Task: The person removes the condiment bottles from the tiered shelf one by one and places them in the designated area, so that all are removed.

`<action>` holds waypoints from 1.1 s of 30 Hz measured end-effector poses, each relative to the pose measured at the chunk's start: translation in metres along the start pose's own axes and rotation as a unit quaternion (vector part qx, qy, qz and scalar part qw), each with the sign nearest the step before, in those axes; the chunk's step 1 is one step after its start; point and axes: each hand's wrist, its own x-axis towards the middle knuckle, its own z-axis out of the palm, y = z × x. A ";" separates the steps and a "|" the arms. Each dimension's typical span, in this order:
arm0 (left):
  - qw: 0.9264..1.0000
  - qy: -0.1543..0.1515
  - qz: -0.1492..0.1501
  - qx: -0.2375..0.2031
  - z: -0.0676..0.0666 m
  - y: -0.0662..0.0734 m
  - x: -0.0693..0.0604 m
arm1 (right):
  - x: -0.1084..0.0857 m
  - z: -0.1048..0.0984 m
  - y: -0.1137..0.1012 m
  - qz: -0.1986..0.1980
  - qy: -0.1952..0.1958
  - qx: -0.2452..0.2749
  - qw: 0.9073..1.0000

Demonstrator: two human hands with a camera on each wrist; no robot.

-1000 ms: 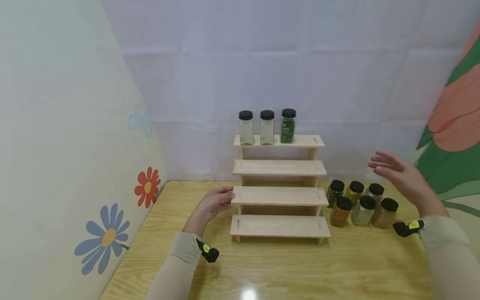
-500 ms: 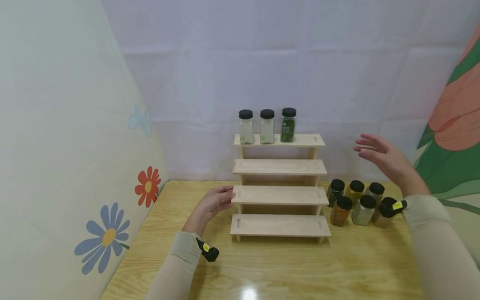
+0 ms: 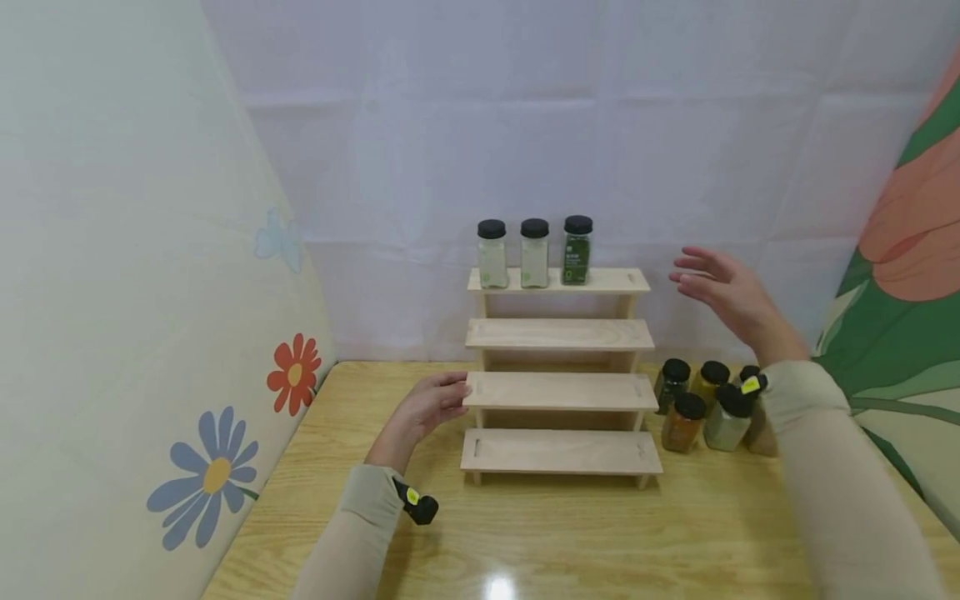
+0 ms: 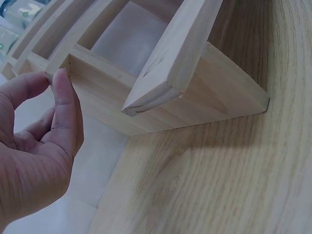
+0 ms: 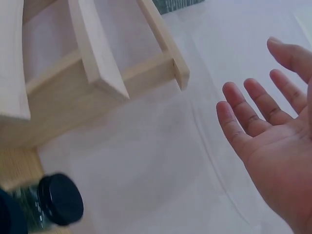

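A four-step wooden rack [image 3: 558, 391] stands on the table. My left hand [image 3: 426, 410] is at its left side; in the left wrist view that hand [image 4: 44, 131] pinches the end of a step between thumb and finger. Two pale jars [image 3: 492, 257] [image 3: 534, 257] and a green jar [image 3: 576, 253] stand upright on the top step. My right hand [image 3: 731, 296], holding nothing, is in the air right of the top step. In the right wrist view the fingers of this hand [image 5: 278, 126] are spread and loosely bent.
Several black-lidded jars stand right of the rack, among them an orange one [image 3: 682, 427] and a pale one [image 3: 724, 425]; my right wrist partly covers some. Behind the wooden table [image 3: 570, 533] hangs a white cloth [image 3: 420, 167]. A flower-printed panel [image 3: 150, 292] stands at the left.
My right hand has moved left and up, from above the jars toward the rack's top step. The left hand has stayed at the rack, and the jars on the top step have not moved.
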 end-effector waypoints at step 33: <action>1.000 -0.001 -0.003 0.001 0.000 0.002 -0.002 | 0.067 0.073 -0.008 0.017 -0.033 0.058 0.998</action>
